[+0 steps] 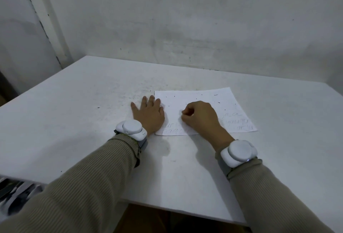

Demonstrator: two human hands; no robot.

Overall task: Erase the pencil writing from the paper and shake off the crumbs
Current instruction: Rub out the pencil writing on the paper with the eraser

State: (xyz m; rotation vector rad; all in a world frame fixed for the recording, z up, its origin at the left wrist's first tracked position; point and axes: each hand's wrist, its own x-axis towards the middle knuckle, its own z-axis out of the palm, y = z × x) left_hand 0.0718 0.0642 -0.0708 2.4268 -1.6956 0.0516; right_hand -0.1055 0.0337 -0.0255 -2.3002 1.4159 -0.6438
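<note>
the only writing is faint pencil script on the paper [200, 99], set along its near edge and hard to make out. the left group of words [171, 128] sits at the near left corner, just beside the left hand [148, 114]. it has two short lines: the upper looks like "uri", the lower like "faq" or "faa", and neither is sure. the right group of words [236, 121] has three lines: the top roughly "ma", the middle something like "yaungr", the bottom too blurred to read. the right hand [199, 115] covers the paper between the two groups.
</note>
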